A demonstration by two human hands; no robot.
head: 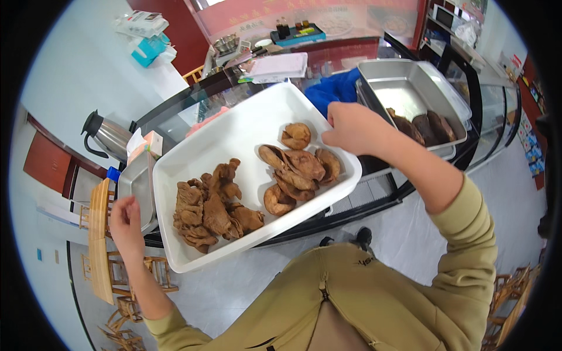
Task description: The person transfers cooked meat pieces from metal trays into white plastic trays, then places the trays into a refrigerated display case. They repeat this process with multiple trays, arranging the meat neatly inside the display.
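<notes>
A white plastic tray [259, 109] lies at a slant before me on top of a glass display case. Brown cooked meat pieces [215, 206] are heaped in its left half. In its right half sit several folded, curled brown meat pieces [303, 169], perhaps offal. My right hand [349, 127] is closed around the tray's right rim, its fingertips partly hidden. Left of the tray, my left hand [126, 226] is raised with bent fingers beside a stainless steel pan [139, 188]. I see nothing in it, though its palm side is partly hidden.
At the right, a deep steel pan [395, 81] contains dark brown meat pieces [426, 127]. A blue cloth [336, 90] is bunched behind the white tray. A steel thermos jug [109, 136] and a tissue box [151, 142] stand at the left. Wooden tables [100, 245] and stools are below.
</notes>
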